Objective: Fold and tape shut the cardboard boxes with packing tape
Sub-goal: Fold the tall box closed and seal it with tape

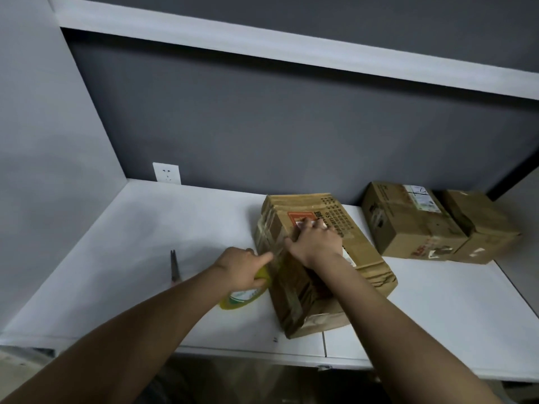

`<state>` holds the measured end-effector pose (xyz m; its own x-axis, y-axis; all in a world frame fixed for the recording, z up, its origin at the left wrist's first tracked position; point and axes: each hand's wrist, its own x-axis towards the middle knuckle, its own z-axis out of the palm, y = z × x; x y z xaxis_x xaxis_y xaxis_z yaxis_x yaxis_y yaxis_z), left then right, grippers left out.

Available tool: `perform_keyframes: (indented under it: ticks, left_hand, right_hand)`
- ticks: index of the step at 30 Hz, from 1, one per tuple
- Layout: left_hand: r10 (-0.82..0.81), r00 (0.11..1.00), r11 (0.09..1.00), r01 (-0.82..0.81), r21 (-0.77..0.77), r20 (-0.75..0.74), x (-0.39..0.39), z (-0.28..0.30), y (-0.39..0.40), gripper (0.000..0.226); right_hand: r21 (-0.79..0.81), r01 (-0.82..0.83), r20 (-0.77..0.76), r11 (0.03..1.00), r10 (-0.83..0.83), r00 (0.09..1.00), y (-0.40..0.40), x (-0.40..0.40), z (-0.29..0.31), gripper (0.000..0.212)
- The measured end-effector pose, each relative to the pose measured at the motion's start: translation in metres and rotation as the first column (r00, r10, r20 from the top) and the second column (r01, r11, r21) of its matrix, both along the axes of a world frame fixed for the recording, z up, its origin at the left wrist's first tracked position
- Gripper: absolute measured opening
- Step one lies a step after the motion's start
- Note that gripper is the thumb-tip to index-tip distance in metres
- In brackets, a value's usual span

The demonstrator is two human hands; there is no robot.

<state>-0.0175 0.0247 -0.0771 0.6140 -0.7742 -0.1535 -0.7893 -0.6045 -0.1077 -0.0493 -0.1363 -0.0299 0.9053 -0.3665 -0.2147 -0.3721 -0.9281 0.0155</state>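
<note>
A worn brown cardboard box (361,255) lies on the white table (175,228), with a red label on its top. My right hand (316,240) lies flat on the box top, fingers spread and pressing down. My left hand (243,268) grips a yellow roll of packing tape (239,298) at the box's left edge, with the thumb stretched toward the box. A strip of clear tape runs from the roll onto the box's left side.
A pair of scissors (174,266) lies on the table left of my left arm. Two more cardboard boxes (414,225) (484,228) stand side by side at the back right. A wall socket (166,173) sits on the rear wall. A shelf (262,42) hangs overhead.
</note>
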Motion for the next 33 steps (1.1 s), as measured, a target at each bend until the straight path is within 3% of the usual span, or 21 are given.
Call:
perform_keyframes:
  ticks: [4, 7, 10, 12, 14, 16, 17, 18, 19, 21, 22, 24, 27, 29, 33]
  left_hand:
    - [-0.014, 0.993, 0.995, 0.003, -0.096, -0.121, 0.009, 0.032, 0.004, 0.047]
    - [-0.014, 0.987, 0.99, -0.009, -0.144, -0.162, 0.015, 0.063, -0.001, 0.046]
    - [-0.002, 0.995, 0.985, -0.015, -0.173, -0.099, 0.019, 0.093, -0.011, 0.041]
    - [0.005, 0.997, 0.979, -0.02, -0.202, -0.071, 0.019, 0.107, -0.018, 0.043]
    - [-0.005, 0.999, 0.972, -0.005, -0.235, -0.042, 0.016, 0.116, -0.028, 0.048]
    - [0.001, 0.999, 0.945, -0.018, -0.326, -0.051, 0.011, 0.119, -0.038, 0.052]
    - [0.012, 0.997, 0.921, -0.042, -0.387, -0.08, 0.009, 0.118, -0.042, 0.054]
    - [0.017, 0.993, 0.891, -0.068, -0.449, -0.116, 0.007, 0.117, -0.044, 0.056]
    - [0.012, 0.99, 0.862, -0.082, -0.5, -0.143, 0.005, 0.114, -0.049, 0.058]
    - [-0.004, 0.989, 0.816, -0.083, -0.572, -0.15, -0.001, 0.108, -0.058, 0.063]
    - [-0.008, 0.989, 0.792, -0.082, -0.605, -0.145, -0.004, 0.107, -0.063, 0.064]
    - [-0.012, 0.982, 0.732, -0.119, -0.67, -0.188, -0.007, 0.107, -0.072, 0.067]
    - [-0.069, 0.938, 0.638, -0.219, -0.738, -0.338, -0.005, 0.1, -0.077, 0.064]
    - [-0.113, 0.92, 0.605, -0.236, -0.76, -0.375, -0.003, 0.09, -0.075, 0.059]
    - [-0.163, 0.908, 0.562, -0.236, -0.793, -0.386, -0.008, 0.08, -0.081, 0.057]
  right_hand:
    - [0.121, 0.001, 0.034, 0.993, -0.005, 0.999, -0.029, -0.003, 0.024, 0.078]
    - [0.345, 0.033, 0.058, 0.938, -0.057, 0.997, -0.053, -0.009, 0.034, 0.067]
    - [0.696, 0.105, 0.083, 0.71, -0.226, 0.971, -0.07, -0.017, 0.03, 0.065]
    - [0.859, 0.081, 0.067, 0.505, -0.268, 0.961, -0.081, -0.024, 0.025, 0.047]
    - [0.941, 0.09, 0.003, 0.325, -0.277, 0.961, -0.097, -0.032, 0.022, 0.036]
    - [0.962, 0.099, -0.025, 0.255, -0.279, 0.96, -0.112, -0.041, 0.02, 0.035]
    - [0.958, 0.093, -0.012, 0.27, -0.286, 0.958, -0.118, -0.045, 0.02, 0.035]
    - [0.928, 0.08, 0.034, 0.364, -0.296, 0.955, -0.125, -0.046, 0.018, 0.035]
    - [0.852, 0.052, 0.115, 0.521, -0.283, 0.952, -0.133, -0.048, 0.017, 0.039]
    - [0.532, -0.07, 0.289, 0.844, -0.103, 0.952, -0.142, -0.053, 0.013, 0.054]
    - [0.367, -0.161, 0.343, 0.916, 0.028, 0.939, -0.141, -0.056, 0.011, 0.058]
    - [0.116, -0.311, 0.335, 0.943, 0.258, 0.906, -0.135, -0.063, 0.0, 0.063]
    - [-0.036, -0.341, 0.231, 0.939, 0.34, 0.912, -0.126, -0.071, -0.014, 0.09]
    - [0.01, -0.323, 0.24, 0.946, 0.312, 0.919, -0.127, -0.071, -0.02, 0.108]
    - [0.119, -0.323, 0.254, 0.939, 0.285, 0.924, -0.131, -0.072, -0.025, 0.112]
